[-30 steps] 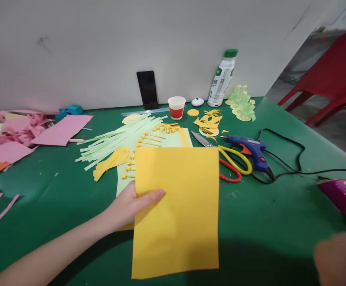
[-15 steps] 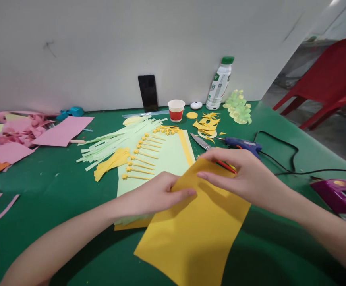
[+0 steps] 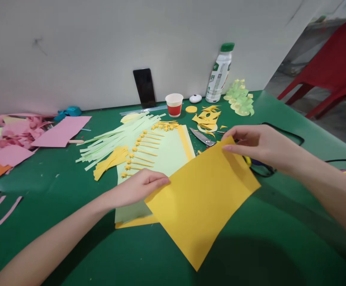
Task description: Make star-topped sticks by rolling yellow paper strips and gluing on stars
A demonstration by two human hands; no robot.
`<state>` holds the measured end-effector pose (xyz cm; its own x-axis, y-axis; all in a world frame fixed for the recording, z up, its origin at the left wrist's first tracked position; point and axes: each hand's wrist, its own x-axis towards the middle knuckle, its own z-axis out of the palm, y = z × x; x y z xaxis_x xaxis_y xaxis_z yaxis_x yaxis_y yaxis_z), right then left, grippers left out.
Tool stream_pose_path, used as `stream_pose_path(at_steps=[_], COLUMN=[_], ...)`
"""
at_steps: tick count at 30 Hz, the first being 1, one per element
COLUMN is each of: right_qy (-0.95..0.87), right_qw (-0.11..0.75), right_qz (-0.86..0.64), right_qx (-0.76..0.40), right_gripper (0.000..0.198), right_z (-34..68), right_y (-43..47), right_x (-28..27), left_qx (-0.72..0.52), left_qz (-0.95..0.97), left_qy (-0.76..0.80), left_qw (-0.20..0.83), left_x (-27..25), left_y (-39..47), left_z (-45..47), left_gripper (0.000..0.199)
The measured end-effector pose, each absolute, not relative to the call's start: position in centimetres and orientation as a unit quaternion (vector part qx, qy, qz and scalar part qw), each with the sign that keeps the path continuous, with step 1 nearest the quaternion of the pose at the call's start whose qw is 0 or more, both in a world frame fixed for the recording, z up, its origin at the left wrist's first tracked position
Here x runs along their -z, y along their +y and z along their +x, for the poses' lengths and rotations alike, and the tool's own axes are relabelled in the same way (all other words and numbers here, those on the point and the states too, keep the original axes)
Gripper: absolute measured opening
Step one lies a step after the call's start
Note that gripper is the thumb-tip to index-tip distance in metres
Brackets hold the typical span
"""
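A sheet of yellow paper point(image 3: 201, 194) hangs tilted above the green table between my two hands. My left hand point(image 3: 144, 184) pinches its left edge between thumb and fingers. At the upper right corner, my right hand point(image 3: 252, 143) has its thumb on the near side, with the fingers behind. Beneath and behind the sheet lies a stack of pale green paper point(image 3: 169, 153). A row of thin yellow paper stems with small star-like tips point(image 3: 144, 153) rests on that stack. Scissors point(image 3: 202, 137) lie beyond the sheet, their handles mostly hidden by it and my right hand.
Pale green strips point(image 3: 116, 135) and folded yellow strips point(image 3: 111, 161) lie left of the stack. A paper cup point(image 3: 174, 106), a phone point(image 3: 145, 88) and a bottle point(image 3: 219, 75) stand along the wall. Pink paper pieces point(image 3: 20, 133) cover the far left. A black cable point(image 3: 298, 137) runs at right.
My hands have moved apart, the left one leftward and the right one up and rightward. The yellow paper has turned and spread wider between them. The view has shifted slightly.
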<state>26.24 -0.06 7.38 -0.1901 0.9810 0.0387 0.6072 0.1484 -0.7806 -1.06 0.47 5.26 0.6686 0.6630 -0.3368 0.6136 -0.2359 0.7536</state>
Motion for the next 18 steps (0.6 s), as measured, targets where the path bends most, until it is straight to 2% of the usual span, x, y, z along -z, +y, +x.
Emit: stream_pose_path(at_steps=[3, 6, 8, 14, 18], right_qy=[-0.786, -0.862, -0.889, -0.868, -0.88], right_qw=[0.284, 0.272, 0.252, 0.215, 0.193], right_qz=[-0.529, -0.422, -0.371, -0.378, -0.381], right_qx=[-0.147, -0.072, -0.09, -0.238, -0.209], right_gripper=[0.019, 0.02, 0.02, 0.011, 0.009], right_z=[25.3, 22.9, 21.3, 18.9, 18.3], right_y=[-0.4, -1.3, -1.5, -0.8, -0.8], right_x=[-7.1, -6.6, -6.3, -6.0, -6.3], left_qx=[-0.021, -0.018, -0.016, -0.027, -0.076], left_qz=[0.81, 0.826, 0.841, 0.872, 0.874], left_qy=[0.394, 0.384, 0.377, 0.382, 0.399], left_qw=[0.434, 0.413, 0.387, 0.305, 0.266], left_x=[-5.2, -5.4, -5.6, -6.4, -6.3], left_y=[0.4, 0.2, 0.1, -0.6, -1.1], left_z=[-0.6, 0.0, 0.2, -0.1, 0.0], left_gripper=[0.034, 0.03, 0.029, 0.026, 0.026])
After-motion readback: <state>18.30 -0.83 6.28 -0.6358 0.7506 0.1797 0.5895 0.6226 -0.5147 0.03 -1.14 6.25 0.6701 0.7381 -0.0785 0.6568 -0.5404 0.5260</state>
